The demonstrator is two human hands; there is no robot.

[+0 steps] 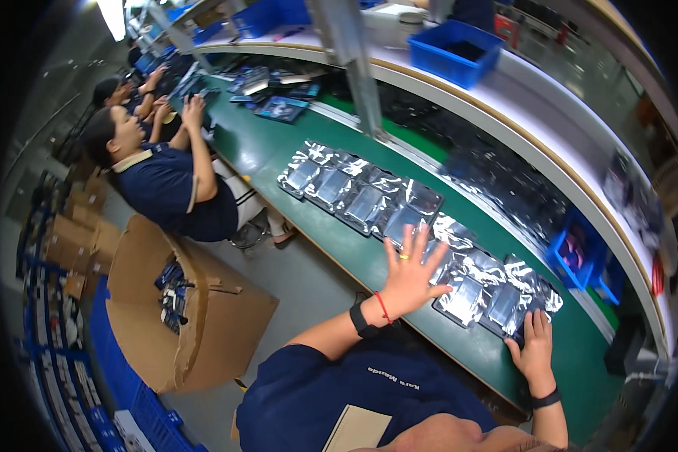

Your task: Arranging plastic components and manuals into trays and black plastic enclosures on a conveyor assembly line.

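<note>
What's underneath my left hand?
Around your left hand, shiny black trays show on the green table. Whatever lies directly beneath the hand is covered, and whether it touches a tray isn't clear.

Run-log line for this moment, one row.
left hand: spread at shiny black trays, contact unclear | right hand: at row's right end | trays: lined along green bench

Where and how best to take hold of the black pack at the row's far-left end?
Probably hold the black pack by its left and near edges, coming from the near left, low over the green bench: it lies flat with those edges free, while its right side crowds the neighbouring pack. Its glossy top looks slippery.
</note>
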